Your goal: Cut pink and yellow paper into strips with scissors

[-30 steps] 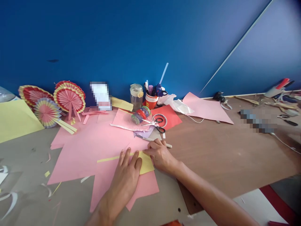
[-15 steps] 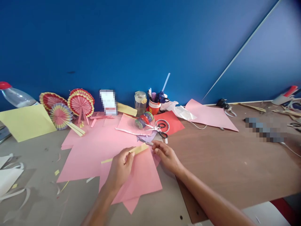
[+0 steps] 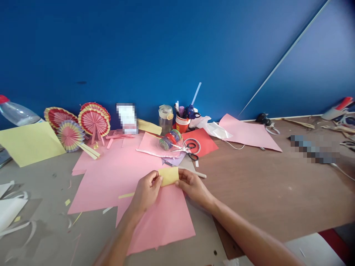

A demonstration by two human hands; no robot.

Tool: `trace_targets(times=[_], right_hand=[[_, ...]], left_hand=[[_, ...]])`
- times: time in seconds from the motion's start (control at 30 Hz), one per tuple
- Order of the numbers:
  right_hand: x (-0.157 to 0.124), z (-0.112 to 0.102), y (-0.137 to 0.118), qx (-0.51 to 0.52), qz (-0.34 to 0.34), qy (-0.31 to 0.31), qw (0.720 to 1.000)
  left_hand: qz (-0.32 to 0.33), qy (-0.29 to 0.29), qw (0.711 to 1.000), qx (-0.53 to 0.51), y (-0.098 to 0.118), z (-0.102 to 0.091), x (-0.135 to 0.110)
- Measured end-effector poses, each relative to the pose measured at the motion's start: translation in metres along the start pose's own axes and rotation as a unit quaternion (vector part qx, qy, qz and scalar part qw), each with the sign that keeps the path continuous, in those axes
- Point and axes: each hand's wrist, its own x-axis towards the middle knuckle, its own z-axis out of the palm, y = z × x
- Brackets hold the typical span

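A small yellow piece of paper (image 3: 169, 176) is held up between my two hands, its broad face showing. My left hand (image 3: 146, 188) pinches its left end between thumb and fingers. At the right end, my right hand (image 3: 194, 186) grips it the same way. Below the hands lie overlapping pink paper sheets (image 3: 163, 218), with a narrow yellow strip (image 3: 126, 195) near my left wrist. Just beyond my right hand rests a slim pale stick-like tool (image 3: 198, 173), partly hidden by the fingers.
Black-handled scissors (image 3: 191, 151) and a roll of colourful thread (image 3: 170, 139) lie ahead. Pleated paper fans (image 3: 94, 122) lean at the left near a yellow sheet (image 3: 33, 144). A red cup (image 3: 182, 124) of tools and a bottle (image 3: 165, 120) stand by the blue wall.
My right hand has come to the yellow paper and now grips its right end. The pale tool lies on the table beyond that hand. The paper's broad face has turned into view.
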Motion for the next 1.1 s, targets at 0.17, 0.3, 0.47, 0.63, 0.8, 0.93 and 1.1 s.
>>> trace_targets(times=[0.17, 0.3, 0.47, 0.63, 0.8, 0.93, 1.1], right_hand=[[0.003, -0.001, -0.002, 0.025, 0.005, 0.062, 0.998], [0.002, -0.002, -0.002, 0.022, -0.001, 0.078, 0.997], [0.002, -0.001, -0.002, 0.020, -0.008, 0.082, 0.996], [0.004, -0.003, 0.005, 0.056, -0.031, 0.039, 0.997], [0.006, -0.002, 0.009, 0.064, -0.052, 0.004, 0.997], [0.006, 0.002, 0.006, 0.028, -0.018, 0.034, 0.999], [0.005, 0.001, 0.004, 0.034, 0.027, 0.061, 0.997]], left_hand=[[0.018, -0.030, 0.999, -0.040, -0.001, -0.006, -0.005], [0.029, -0.067, 0.997, 0.025, 0.000, -0.007, -0.007], [0.000, -0.058, 0.995, 0.081, 0.005, 0.002, -0.003], [-0.020, -0.053, 0.996, 0.065, 0.005, 0.006, 0.000], [-0.022, -0.046, 0.997, 0.063, 0.007, 0.008, -0.001], [-0.042, -0.075, 0.994, 0.061, 0.010, 0.008, -0.001], [-0.037, -0.114, 0.991, 0.052, 0.009, -0.002, -0.004]])
